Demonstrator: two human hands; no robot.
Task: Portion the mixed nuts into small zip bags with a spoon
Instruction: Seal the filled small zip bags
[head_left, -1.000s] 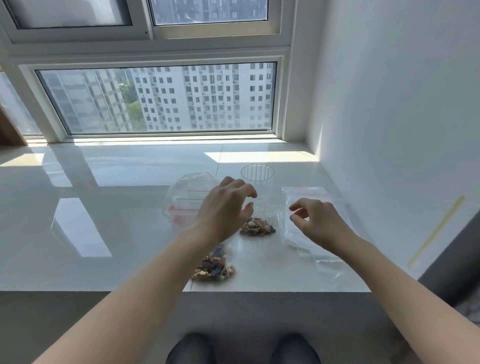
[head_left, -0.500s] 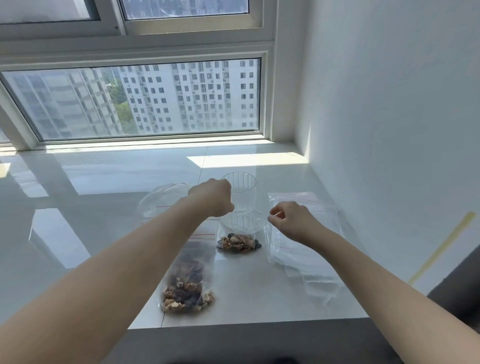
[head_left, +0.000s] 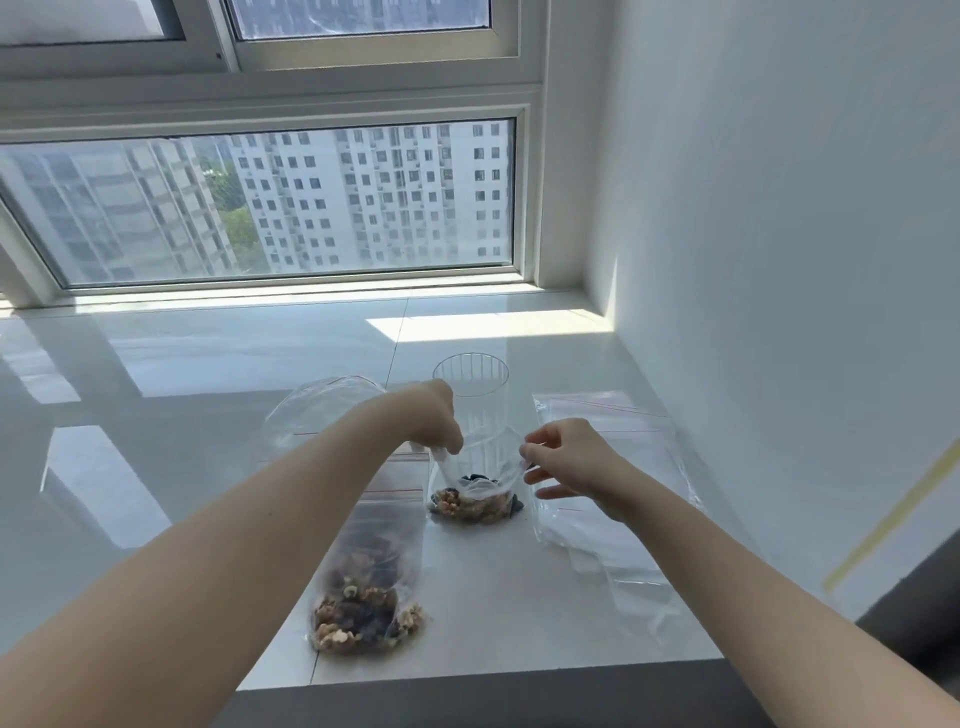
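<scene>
Two hands hold open a small bag of nuts on a glossy white surface (head_left: 182, 415) below a wide window (head_left: 260, 202).

We see the surface first, sunlit and reflective, carrying everything. On its right lies a flat stack of empty clear zip bags (head_left: 623, 530); at left a large crumpled clear bag (head_left: 322, 410) sits behind a filled clear zip bag of mixed nuts (head_left: 369, 597) near the front edge. A ribbed clear plastic cup (head_left: 470, 384) stands upright at centre. Just in front of it rests the small clear zip bag (head_left: 475, 499), partly filled with nuts. Our left hand (head_left: 434, 415) pinches its left rim, our right hand (head_left: 566, 457) its right rim, each grip closed on the plastic.
</scene>
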